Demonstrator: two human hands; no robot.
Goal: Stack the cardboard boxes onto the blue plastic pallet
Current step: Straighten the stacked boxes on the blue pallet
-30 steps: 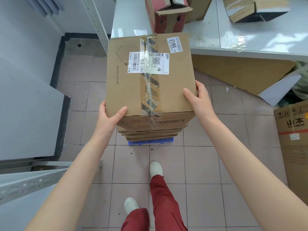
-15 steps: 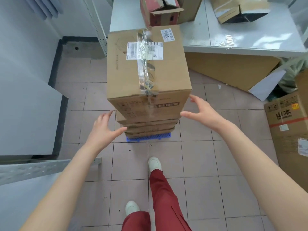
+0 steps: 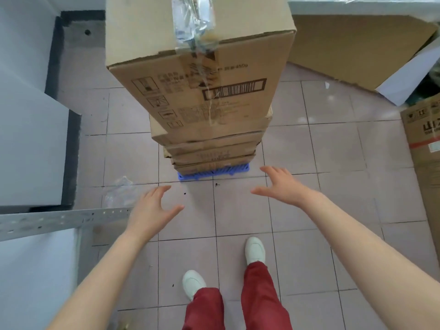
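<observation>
Cardboard boxes stand stacked on the blue pallet (image 3: pixel 214 172), of which only the near edge shows under the pile. The top box (image 3: pixel 200 67) is the largest and overhangs the flatter boxes (image 3: pixel 209 148) beneath it; torn clear tape runs down its front beside a printed barcode. Both hands are empty, fingers spread, hovering over the tile floor (image 3: pixel 309 144) near the pallet and clear of the stack: left hand (image 3: pixel 152 210) below the pallet's left corner, right hand (image 3: pixel 283 184) just off its right corner. Another printed box (image 3: pixel 426 148) stands at the right edge.
</observation>
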